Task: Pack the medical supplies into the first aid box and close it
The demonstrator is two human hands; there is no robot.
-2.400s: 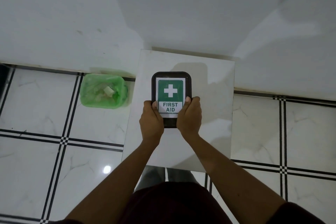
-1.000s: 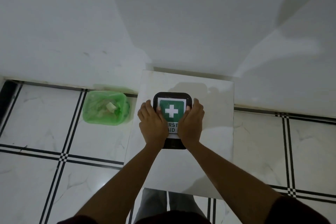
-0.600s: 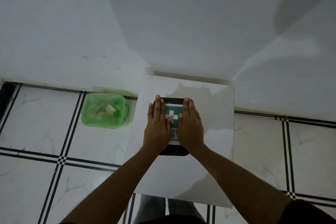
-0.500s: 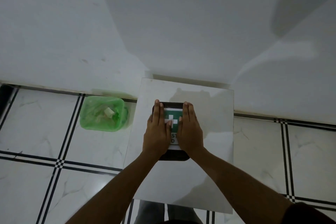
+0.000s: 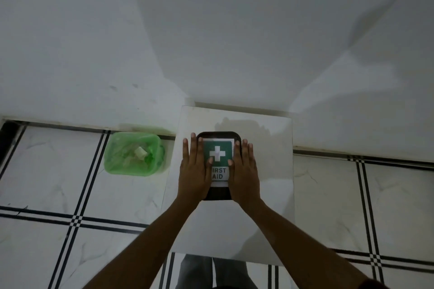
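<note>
The first aid box (image 5: 218, 155) is a dark, rounded rectangle with a green label, a white cross and the words FIRST AID. It lies flat with its lid down on a small white table (image 5: 265, 213). My left hand (image 5: 195, 169) rests flat on the box's left side, fingers straight and slightly apart. My right hand (image 5: 244, 169) lies flat on its right side in the same way. Both palms press on the lid and cover the label's edges. No loose medical supplies show on the table.
A green translucent plastic container (image 5: 131, 153) with items inside stands on the tiled floor to the left of the table. A white wall runs behind the table. My legs show below the table's near edge.
My hands went from gripping the box's near end to lying flat on its lid. In the last half second they slid apart towards the sides, uncovering the cross.
</note>
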